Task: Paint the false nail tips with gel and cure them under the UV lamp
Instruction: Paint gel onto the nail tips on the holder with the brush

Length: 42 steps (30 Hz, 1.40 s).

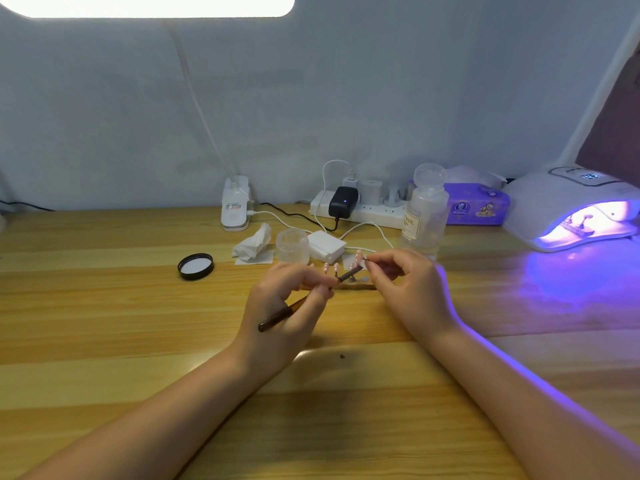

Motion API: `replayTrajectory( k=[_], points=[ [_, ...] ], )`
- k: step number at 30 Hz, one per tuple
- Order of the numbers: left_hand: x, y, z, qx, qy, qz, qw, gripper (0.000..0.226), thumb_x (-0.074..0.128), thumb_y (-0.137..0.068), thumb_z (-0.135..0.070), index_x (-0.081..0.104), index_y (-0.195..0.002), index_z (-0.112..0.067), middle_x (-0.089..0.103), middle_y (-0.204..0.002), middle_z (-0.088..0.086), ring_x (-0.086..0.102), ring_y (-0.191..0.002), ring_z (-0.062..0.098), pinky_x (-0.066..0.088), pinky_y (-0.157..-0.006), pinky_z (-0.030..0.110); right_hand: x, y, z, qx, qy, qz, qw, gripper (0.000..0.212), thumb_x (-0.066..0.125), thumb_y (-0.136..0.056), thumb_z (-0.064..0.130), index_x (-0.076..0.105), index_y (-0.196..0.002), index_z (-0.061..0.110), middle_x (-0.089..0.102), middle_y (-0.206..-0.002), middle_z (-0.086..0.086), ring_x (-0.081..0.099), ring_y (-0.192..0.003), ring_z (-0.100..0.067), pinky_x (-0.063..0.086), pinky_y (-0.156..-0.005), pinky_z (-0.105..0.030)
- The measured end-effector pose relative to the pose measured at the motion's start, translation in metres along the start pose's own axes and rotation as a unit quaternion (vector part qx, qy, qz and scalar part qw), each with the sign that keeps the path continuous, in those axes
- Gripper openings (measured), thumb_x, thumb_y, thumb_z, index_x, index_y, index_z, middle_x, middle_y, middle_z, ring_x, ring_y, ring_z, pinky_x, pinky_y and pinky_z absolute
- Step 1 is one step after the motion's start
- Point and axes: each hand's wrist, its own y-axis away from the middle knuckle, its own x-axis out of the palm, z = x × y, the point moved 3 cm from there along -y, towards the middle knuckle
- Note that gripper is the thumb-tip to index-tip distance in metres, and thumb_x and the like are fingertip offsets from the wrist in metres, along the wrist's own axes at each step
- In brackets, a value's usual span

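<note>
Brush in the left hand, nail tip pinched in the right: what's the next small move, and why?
Probably ease the brush tip onto the nail tip and start stroking gel. The left hand grips the brush with its bristle end aimed right at the tip the right hand pinches. The UV lamp is lit with a stand already inside, so curing likely waits.

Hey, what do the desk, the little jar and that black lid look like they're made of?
Desk: wood or wood-look laminate, with yellowish plank grain and a light sheen. Little jar: clear frosted plastic or glass; the desk shows faintly through it, so I cannot tell which. Black lid: probably plastic, with a dark ribbed rim and a pale liner inside.
</note>
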Motion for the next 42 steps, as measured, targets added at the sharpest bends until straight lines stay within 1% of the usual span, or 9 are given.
replayTrajectory(
  k=[5, 10, 17, 23, 28, 32, 35, 39, 42],
  points=[
    [-0.001, -0.001, -0.0018, 0.023, 0.002, -0.025, 0.999, 0.017, 0.055, -0.091, -0.027, 0.069, -0.099, -0.023, 0.072, -0.088, -0.007, 0.065, -0.089, 0.013, 0.045, -0.077, 0.016, -0.0009, 0.0002, -0.0003, 0.014, -0.012, 0.0, 1.0, 0.013, 0.069, -0.083, 0.005, 0.073, -0.093, 0.012, 0.07, -0.079, 0.001, 0.064, -0.073, -0.011, 0.053, -0.071, -0.023],
    [0.0016, -0.0005, 0.0023, 0.01, -0.008, -0.007, 1.0, 0.025, 0.058, -0.091, -0.032, 0.071, -0.109, -0.02, 0.073, -0.099, -0.007, 0.064, -0.098, 0.014, 0.045, -0.082, 0.018, 0.0002, 0.0, 0.0006, 0.011, -0.01, 0.012, 1.0, 0.014, 0.068, -0.084, 0.005, 0.073, -0.096, 0.011, 0.069, -0.081, 0.002, 0.064, -0.075, -0.009, 0.053, -0.072, -0.021],
    [-0.0022, 0.0018, 0.0, -0.013, 0.011, -0.012, 1.0, 0.02, 0.053, -0.086, -0.032, 0.07, -0.089, -0.023, 0.071, -0.085, -0.011, 0.064, -0.091, 0.017, 0.05, -0.079, 0.034, -0.0008, 0.0006, -0.0015, 0.05, -0.044, 0.019, 0.998, 0.015, 0.067, -0.086, 0.006, 0.072, -0.099, 0.012, 0.069, -0.08, 0.003, 0.066, -0.076, -0.007, 0.054, -0.074, -0.021],
    [0.0019, -0.0012, -0.0017, 0.015, -0.005, -0.006, 1.0, 0.024, 0.057, -0.091, -0.032, 0.072, -0.105, -0.02, 0.073, -0.096, -0.007, 0.064, -0.097, 0.014, 0.046, -0.082, 0.019, 0.0003, 0.0006, -0.0008, 0.058, -0.053, 0.025, 0.997, 0.014, 0.067, -0.086, 0.007, 0.072, -0.099, 0.011, 0.069, -0.079, 0.004, 0.065, -0.075, -0.008, 0.055, -0.074, -0.024],
    [-0.0007, 0.0007, 0.0014, -0.003, -0.001, -0.003, 1.0, 0.018, 0.054, -0.087, -0.031, 0.071, -0.089, -0.026, 0.07, -0.087, -0.013, 0.062, -0.093, 0.014, 0.046, -0.079, 0.02, 0.0001, 0.001, -0.0031, 0.068, -0.058, 0.021, 0.996, 0.015, 0.067, -0.086, 0.007, 0.072, -0.097, 0.015, 0.07, -0.079, 0.004, 0.066, -0.076, -0.009, 0.056, -0.074, -0.026],
    [-0.001, -0.001, -0.001, 0.014, 0.012, -0.028, 0.999, 0.016, 0.056, -0.091, -0.03, 0.069, -0.099, -0.028, 0.072, -0.09, -0.013, 0.065, -0.093, 0.016, 0.05, -0.08, 0.03, -0.0009, 0.001, -0.0039, 0.063, -0.064, 0.018, 0.996, 0.016, 0.067, -0.086, 0.007, 0.071, -0.098, 0.017, 0.069, -0.078, 0.005, 0.066, -0.074, -0.006, 0.056, -0.073, -0.023],
    [0.0001, -0.0019, -0.0022, 0.04, -0.003, -0.028, 0.999, 0.02, 0.058, -0.092, -0.029, 0.071, -0.105, -0.022, 0.073, -0.095, -0.012, 0.065, -0.093, 0.014, 0.051, -0.079, 0.029, 0.0008, 0.0003, -0.0047, 0.061, -0.067, 0.024, 0.996, 0.015, 0.067, -0.086, 0.007, 0.071, -0.098, 0.015, 0.069, -0.078, 0.005, 0.065, -0.073, -0.004, 0.055, -0.072, -0.023],
    [-0.0012, -0.0006, 0.0007, 0.025, -0.011, -0.008, 1.0, 0.024, 0.056, -0.089, -0.029, 0.075, -0.096, -0.017, 0.072, -0.09, -0.01, 0.063, -0.094, 0.012, 0.048, -0.079, 0.02, 0.0021, 0.0006, -0.0057, 0.067, -0.071, 0.025, 0.995, 0.015, 0.066, -0.086, 0.006, 0.071, -0.099, 0.013, 0.069, -0.079, 0.005, 0.066, -0.073, -0.003, 0.056, -0.072, -0.023],
    [-0.0026, -0.0003, 0.0014, 0.009, 0.001, -0.01, 1.0, 0.021, 0.054, -0.087, -0.029, 0.073, -0.09, -0.019, 0.071, -0.084, -0.01, 0.063, -0.09, 0.015, 0.049, -0.077, 0.028, 0.0009, 0.001, -0.0061, 0.077, -0.077, 0.025, 0.994, 0.017, 0.065, -0.087, 0.005, 0.071, -0.099, 0.015, 0.07, -0.079, 0.004, 0.066, -0.075, -0.007, 0.056, -0.072, -0.024]
  ],
)
